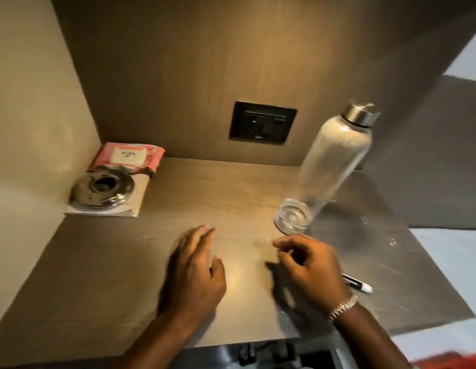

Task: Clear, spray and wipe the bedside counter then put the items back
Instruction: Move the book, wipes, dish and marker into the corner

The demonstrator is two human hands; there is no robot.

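Note:
The brown wood-grain bedside counter (103,262) fills the view. A clear bottle (330,166) with a steel cap stands at its right side. A pink wipes pack (127,157) lies in the back left corner, and in front of it a round metal ashtray (103,189) rests on a white paper. A black marker with a white cap (357,283) lies beside my right wrist. My left hand (197,270) hovers flat and empty over the middle of the counter. My right hand (308,262) is just below the bottle's base, fingers loosely curled, holding nothing visible.
A black socket plate (263,123) sits in the back wall. Walls close the counter at left and back. A pale bed sheet (449,257) lies to the right, with something red (449,360) at the bottom right corner.

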